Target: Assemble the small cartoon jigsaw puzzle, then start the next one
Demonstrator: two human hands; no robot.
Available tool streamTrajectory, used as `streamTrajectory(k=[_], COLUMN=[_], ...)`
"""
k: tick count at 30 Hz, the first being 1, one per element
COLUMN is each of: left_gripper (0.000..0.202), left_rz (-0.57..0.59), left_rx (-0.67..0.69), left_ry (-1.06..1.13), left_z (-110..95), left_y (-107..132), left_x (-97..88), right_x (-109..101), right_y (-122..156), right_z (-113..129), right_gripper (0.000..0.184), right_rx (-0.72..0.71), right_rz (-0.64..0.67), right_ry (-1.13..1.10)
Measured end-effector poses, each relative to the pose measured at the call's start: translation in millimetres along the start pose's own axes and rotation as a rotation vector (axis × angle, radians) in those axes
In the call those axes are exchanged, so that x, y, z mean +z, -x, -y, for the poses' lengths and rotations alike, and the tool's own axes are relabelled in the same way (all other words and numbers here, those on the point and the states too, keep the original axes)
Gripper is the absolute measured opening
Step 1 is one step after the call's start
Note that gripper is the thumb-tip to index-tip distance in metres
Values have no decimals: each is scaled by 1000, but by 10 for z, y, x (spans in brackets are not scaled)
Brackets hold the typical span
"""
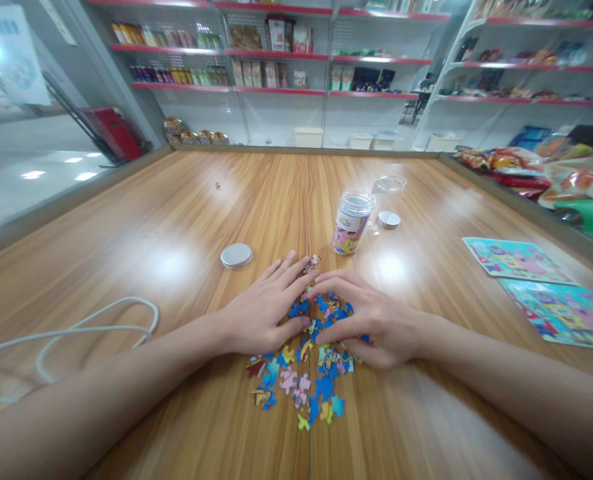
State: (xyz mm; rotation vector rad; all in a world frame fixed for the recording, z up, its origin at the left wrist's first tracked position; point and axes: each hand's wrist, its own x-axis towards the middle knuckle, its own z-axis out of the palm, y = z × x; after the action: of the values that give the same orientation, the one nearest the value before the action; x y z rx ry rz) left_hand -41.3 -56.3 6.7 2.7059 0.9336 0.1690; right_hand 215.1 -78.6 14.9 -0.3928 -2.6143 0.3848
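Observation:
A heap of small coloured jigsaw pieces [304, 380] lies on the wooden table [186, 220] in front of me. My left hand [264, 307] lies flat on the left side of the heap, fingers stretched out. My right hand [371, 320] rests on the right side, fingers slightly curved over the pieces. The fingertips of both hands nearly meet above the heap. Just behind them stands an uncapped clear tube [351, 223] with a cartoon label.
A round metal lid [236, 255] lies left of the tube, a second lid [389, 219] and a clear cap [389, 184] to its right. Two printed picture cards [551, 293] lie at right, a white cable [91, 330] at left. Snack packets and shop shelves surround the table.

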Motion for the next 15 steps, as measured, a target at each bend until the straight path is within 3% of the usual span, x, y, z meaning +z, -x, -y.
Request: streamTrajectory(k=[7, 15], left_gripper=[74, 83], left_rz=[-8, 10], left_rx=[16, 61], left_ry=[17, 27], left_z=[18, 41], left_y=[6, 25], left_x=[0, -5], right_x=[6, 17], right_y=[-2, 7], right_z=[8, -10], right_gripper=[40, 36], right_rx=[20, 28], right_rz=[7, -12], right_ry=[18, 33])
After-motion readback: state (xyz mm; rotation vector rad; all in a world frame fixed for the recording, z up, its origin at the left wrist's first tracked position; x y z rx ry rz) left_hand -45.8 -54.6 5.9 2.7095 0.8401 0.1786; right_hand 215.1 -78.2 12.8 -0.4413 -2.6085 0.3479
